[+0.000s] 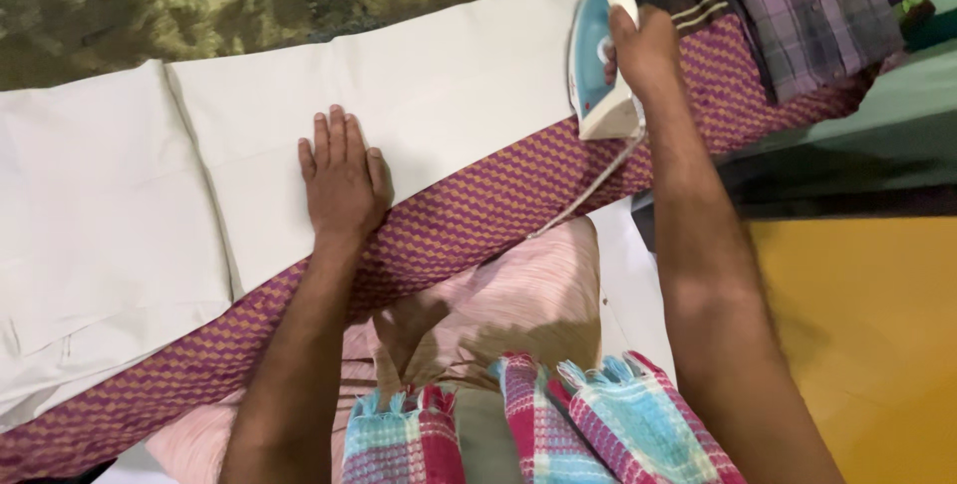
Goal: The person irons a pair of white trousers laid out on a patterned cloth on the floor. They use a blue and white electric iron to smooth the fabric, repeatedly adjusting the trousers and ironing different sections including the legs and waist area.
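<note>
The left hand [342, 177] lies flat, palm down with fingers together and gripping nothing, on the near part of the white garment [399, 95], close to its lower edge. The right hand [646, 45] is clenched around the handle of the blue-and-white electric iron [598, 60], which sits at the far right end of the same white cloth, its soleplate seemingly down on the fabric, though the contact itself is hidden. The iron's white cord [590, 185] runs down from its heel across the maroon patterned cover [478, 215] that pads the ironing surface.

To press this stretch well, I judge the flat hand should keep the cloth taut and stay well apart from the iron, as it is now, drawing the fabric smooth against the pull of each stroke. The iron seems best guided along the length of the panel, parallel to the seam [204, 175] that shows at the left, so no new crease is pushed in. The cord should trail off the near edge, not over the pressed area.

Beyond the cloth, a folded checked shirt [807, 10] lies at the top right on the cover. A pink striped cushion [518, 295] sits below the board, and a fringed checked towel [558, 424] in pink and turquoise lies at the bottom of the view.
</note>
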